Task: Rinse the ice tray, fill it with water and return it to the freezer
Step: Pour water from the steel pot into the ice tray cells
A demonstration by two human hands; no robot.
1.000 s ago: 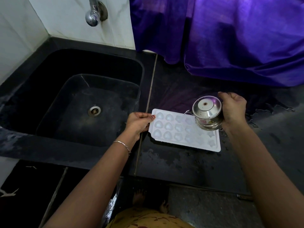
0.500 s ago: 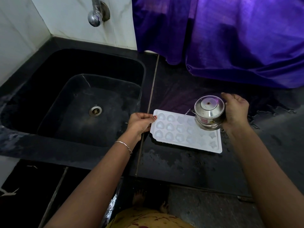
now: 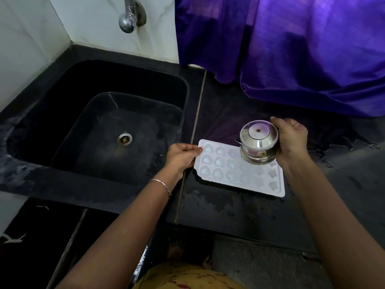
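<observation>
While white ice tray [image 3: 239,170] lies flat on wet black counter [image 3: 239,211] right of sink [image 3: 100,130], left hand [image 3: 181,157] pinches tray's left edge; right hand [image 3: 291,140] grips tilted steel pot [image 3: 258,142] above tray's far side.

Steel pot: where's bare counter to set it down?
Bare counter right of the ice tray, below the purple cloth, wet. Also the strip between the tray's near edge and the counter's front edge. The sink basin holds only its drain. Crowded over the tray: left hand on its end, right hand holding the steel pot.
</observation>
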